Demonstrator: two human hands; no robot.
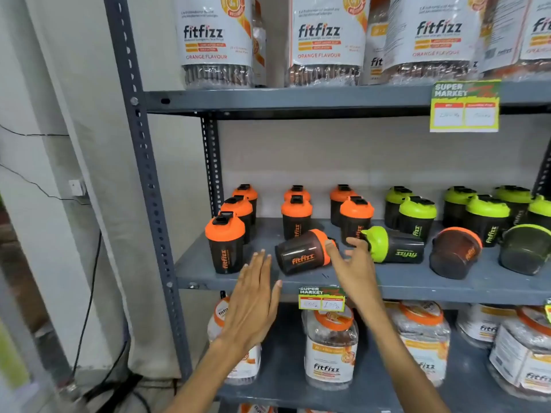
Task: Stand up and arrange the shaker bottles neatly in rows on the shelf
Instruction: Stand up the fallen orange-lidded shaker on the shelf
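Two bare hands reach toward the middle shelf [387, 283] of a grey metal rack. Left hand [253, 299] is spread flat and wide, fingers together and pointing up, holding nothing, just beside the base of a tipped orange-lid shaker [302, 253]. Right hand [353, 269] is open too, with its thumb touching the orange lid of that same shaker and its fingers curved apart near a tipped green-lid shaker [393, 245], which lies on its side with the lid toward the hand.

Left of the hands, three orange shakers [225, 242] stand upright in a file running front to back. Behind the tipped one stand two more orange pairs [296, 217], also upright. Further right, green shakers [417, 217] stand in files toward the wall. Near the front edge on the right, another orange shaker [454, 251] lies tipped with its base toward the camera, and beside it a second green one [526, 248] lies the same way.

A price tag [322, 299] hangs on the shelf edge between the forearms; a larger tag [465, 106] hangs on the shelf above. Big fitfizz jars [329, 350] fill the shelf below, and similar packs [320, 40] sit on top.
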